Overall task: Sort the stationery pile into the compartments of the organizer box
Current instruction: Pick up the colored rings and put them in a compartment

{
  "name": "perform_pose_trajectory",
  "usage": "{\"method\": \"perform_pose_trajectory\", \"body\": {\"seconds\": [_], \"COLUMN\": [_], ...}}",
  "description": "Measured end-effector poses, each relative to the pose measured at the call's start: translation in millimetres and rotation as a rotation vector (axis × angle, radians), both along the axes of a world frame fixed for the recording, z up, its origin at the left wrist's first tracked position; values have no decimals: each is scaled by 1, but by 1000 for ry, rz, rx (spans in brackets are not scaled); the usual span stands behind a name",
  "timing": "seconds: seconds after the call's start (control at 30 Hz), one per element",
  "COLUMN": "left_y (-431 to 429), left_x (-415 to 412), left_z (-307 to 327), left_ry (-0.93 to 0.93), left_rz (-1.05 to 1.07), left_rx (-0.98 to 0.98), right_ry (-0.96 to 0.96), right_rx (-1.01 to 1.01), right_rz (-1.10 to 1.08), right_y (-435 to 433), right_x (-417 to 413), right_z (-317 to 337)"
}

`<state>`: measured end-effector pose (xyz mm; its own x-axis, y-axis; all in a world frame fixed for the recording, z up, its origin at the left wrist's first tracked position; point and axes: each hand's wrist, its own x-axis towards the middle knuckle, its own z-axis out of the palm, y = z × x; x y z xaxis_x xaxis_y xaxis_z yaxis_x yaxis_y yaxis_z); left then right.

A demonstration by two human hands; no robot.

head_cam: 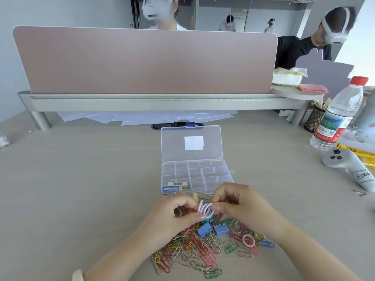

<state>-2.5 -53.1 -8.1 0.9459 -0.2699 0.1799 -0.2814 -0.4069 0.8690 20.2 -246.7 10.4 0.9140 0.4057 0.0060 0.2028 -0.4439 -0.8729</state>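
Left hand [178, 213] and right hand [237, 203] both pinch one small bunch of pastel rings [206, 208] between them. Paper clip pile [203, 248] lies beneath the hands; open organizer box [194, 175] just beyond the fingertips.

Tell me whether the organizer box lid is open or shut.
Open. The lid stands raised behind the organizer box, blue latch at its top edge, and the compartments lie uncovered, an eraser in the near-left one.

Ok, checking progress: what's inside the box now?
Two erasers lie near-left in the box; other visible compartments look empty. The right hand covers its near-right edge.
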Motion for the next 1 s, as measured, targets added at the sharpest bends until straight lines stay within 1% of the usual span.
{"method": "perform_pose_trajectory", "body": {"seconds": [0.13, 0.17, 0.2, 0.27, 0.3, 0.37, 0.4, 0.5, 0.63, 0.73, 0.87, 1.0], "left_y": [3, 6, 9, 21, 28, 40, 43, 44, 43, 46, 48, 47], "left_x": [0, 1, 3, 11, 16, 25, 27, 29, 30, 31, 33, 35], "left_z": [-1, 0, 2, 5, 5, 4, 2, -5, -10, -10, -12, -14], "left_ry": [64, 92, 114, 106, 82, 48, 47, 80, 57, 42, 41, 35], "left_rz": [-60, -45, 11, 200, 278, 344, 340, 295, 268, 281, 286, 289], "left_rx": [-27, -35, -49, -123, -182, -241, -237, -203, -192, -220, -210, -206], "right_ry": [-13, 1, 22, 39, 9, -107, -162, -280, -478, -535, -614, -623], "right_rx": [51, 83, 119, 143, 95, -75, -135, -198, -312, -456, -479, -452], "right_rz": [10, -7, -34, -85, -85, -44, -13, 85, 286, 339, 317, 329], "right_y": [7, 7, 7, 5, 4, 5, 7, 21, 55, 81, 93, 88], "right_x": [-4, -3, -3, -2, -1, -2, -4, -6, -12, -13, -8, -5], "right_z": [-3, -4, -4, -4, -4, -7, -8, -13, -15, -21, -28, -32]}}
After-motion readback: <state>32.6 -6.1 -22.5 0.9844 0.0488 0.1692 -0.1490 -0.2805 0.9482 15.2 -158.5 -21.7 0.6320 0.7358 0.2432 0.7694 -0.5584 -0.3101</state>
